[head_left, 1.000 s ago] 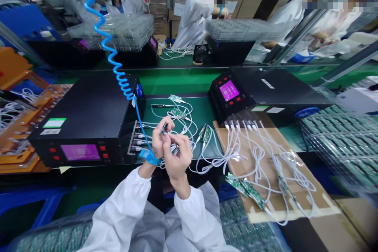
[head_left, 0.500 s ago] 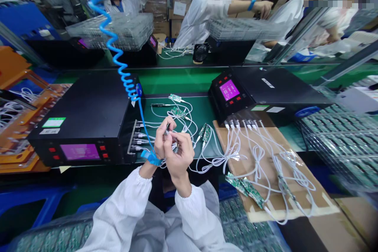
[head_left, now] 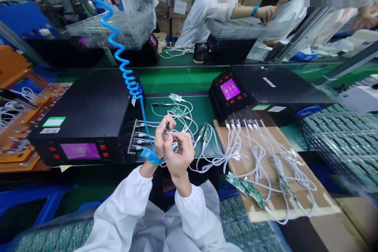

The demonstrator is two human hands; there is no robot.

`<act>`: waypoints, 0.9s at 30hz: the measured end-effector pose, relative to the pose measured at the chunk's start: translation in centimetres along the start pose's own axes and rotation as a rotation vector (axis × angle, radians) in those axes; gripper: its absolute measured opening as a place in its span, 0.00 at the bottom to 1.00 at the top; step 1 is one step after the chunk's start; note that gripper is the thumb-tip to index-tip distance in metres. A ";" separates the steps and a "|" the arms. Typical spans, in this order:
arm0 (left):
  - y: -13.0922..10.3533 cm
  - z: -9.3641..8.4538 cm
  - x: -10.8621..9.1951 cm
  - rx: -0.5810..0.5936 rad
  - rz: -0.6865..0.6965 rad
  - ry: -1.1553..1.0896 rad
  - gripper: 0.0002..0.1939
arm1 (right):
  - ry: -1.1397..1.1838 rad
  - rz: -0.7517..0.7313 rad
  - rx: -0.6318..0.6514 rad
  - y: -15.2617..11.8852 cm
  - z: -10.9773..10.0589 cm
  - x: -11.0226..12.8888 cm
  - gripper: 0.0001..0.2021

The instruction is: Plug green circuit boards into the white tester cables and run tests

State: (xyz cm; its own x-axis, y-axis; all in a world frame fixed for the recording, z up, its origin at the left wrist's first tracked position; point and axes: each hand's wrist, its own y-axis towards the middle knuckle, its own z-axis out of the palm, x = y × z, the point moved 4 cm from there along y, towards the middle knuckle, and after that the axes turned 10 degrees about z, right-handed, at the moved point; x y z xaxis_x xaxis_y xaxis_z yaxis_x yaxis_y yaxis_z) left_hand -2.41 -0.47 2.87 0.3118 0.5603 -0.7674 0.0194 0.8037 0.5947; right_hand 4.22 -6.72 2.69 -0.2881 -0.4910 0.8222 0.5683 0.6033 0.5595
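Observation:
In the middle of the head view my left hand (head_left: 160,137) is closed in a pinch round a small dark piece (head_left: 167,125), mostly covered by the fingers; its kind I cannot make out. My right hand (head_left: 180,152) presses up against it, thumb and fingertips together, and what they grip is hidden. A blue wrist strap (head_left: 151,157) with a coiled blue cord (head_left: 127,76) is on my left wrist. Just beyond my hands, green circuit boards (head_left: 178,112) lie on the mat, plugged into white cables (head_left: 193,122). Another pair of boards (head_left: 206,132) lies to their right.
Black test boxes stand left (head_left: 79,118) and right (head_left: 274,86), each with a lit purple screen. More wired boards (head_left: 246,191) lie on a cardboard sheet (head_left: 236,145). Trays of boards (head_left: 345,141) are at the right. Co-workers in white coats (head_left: 197,15) are across the bench.
My hands stay in nearly the same place; slightly more of the dark piece shows between the left fingers. The coiled cord has swung right. A co-worker's arm across the bench has shifted slightly right.

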 end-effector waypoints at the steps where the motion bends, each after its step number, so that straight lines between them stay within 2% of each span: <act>1: 0.0 0.0 0.1 0.006 0.006 0.010 0.14 | -0.003 0.000 0.003 0.0 0.0 0.0 0.05; 9: -0.2 -0.4 0.5 0.094 -0.006 0.113 0.17 | 0.018 0.024 0.017 0.3 -0.2 0.0 0.05; 14: -0.1 -0.6 0.2 0.226 -0.044 0.211 0.15 | -0.044 0.010 0.063 0.7 -0.4 -0.2 0.05; 20: 0.7 -1.5 1.0 0.250 -0.020 0.305 0.16 | -0.036 0.027 0.158 1.1 0.0 -0.9 0.05; 23: 0.7 -2.5 -0.7 0.210 0.033 0.463 0.17 | -0.033 -0.001 0.204 1.5 0.4 -1.0 0.06; 25: -0.1 -3.6 -3.3 0.147 0.063 0.584 0.18 | -0.024 0.012 0.235 1.9 1.0 -1.3 0.07; 27: -2.1 -4.7 -6.6 0.120 0.088 0.750 0.17 | -0.018 0.087 0.251 2.5 2.0 -2.3 0.09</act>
State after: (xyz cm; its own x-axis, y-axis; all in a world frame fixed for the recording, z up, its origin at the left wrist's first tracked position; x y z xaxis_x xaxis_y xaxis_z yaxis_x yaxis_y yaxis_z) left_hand -9.00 -4.89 5.54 -0.4109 0.6415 -0.6477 0.1406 0.7466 0.6503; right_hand 4.77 -2.86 2.45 -0.2617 -0.4203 0.8688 0.3832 0.7810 0.4932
